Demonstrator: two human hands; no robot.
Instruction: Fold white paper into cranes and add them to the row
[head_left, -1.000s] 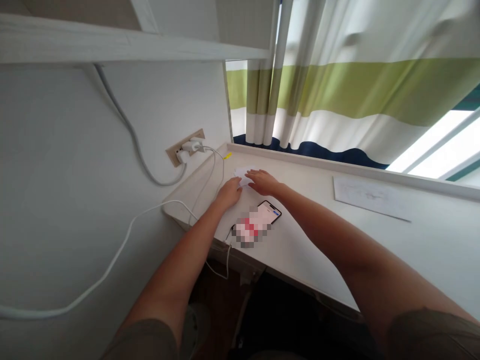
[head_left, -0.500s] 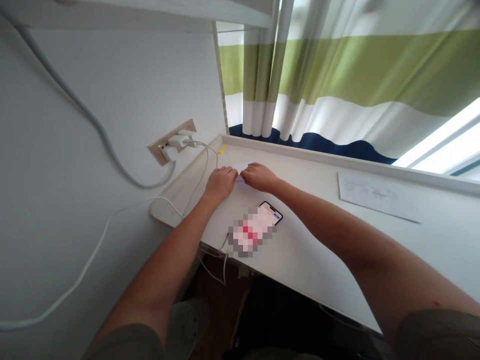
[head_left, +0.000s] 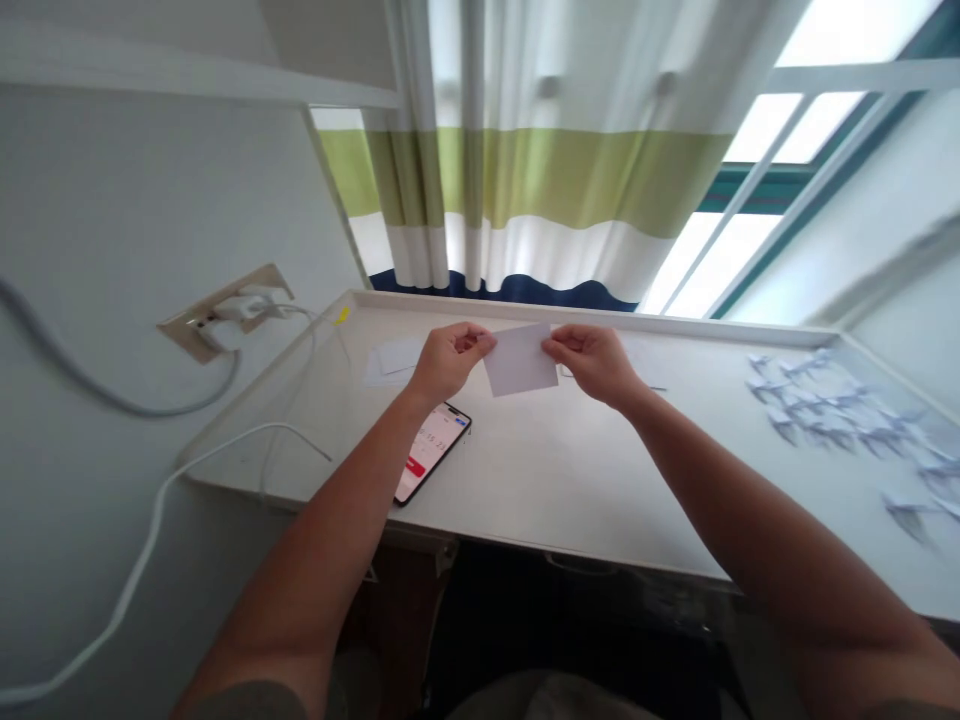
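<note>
A square sheet of pale paper (head_left: 521, 362) is held up above the desk between both hands. My left hand (head_left: 450, 362) pinches its left edge between thumb and fingers. My right hand (head_left: 594, 362) pinches the right edge the same way. More white paper sheets (head_left: 391, 358) lie on the desk beside my left hand. A phone (head_left: 436, 450) with a lit screen showing digits and a red button lies under my left forearm, which covers part of it. Behind my right hand another sheet (head_left: 645, 362) is partly hidden.
Several folded paper figures, like cranes (head_left: 832, 405), are spread over the right side of the white desk (head_left: 525, 480). A wall socket (head_left: 225, 310) with chargers and a white cable (head_left: 161, 500) are at the left. A striped curtain (head_left: 525, 180) hangs behind.
My view has swung right, bringing the folded figures into sight. Both hands have moved rightward from the paper at the desk's left and spread apart, with a single square sheet now between them.
</note>
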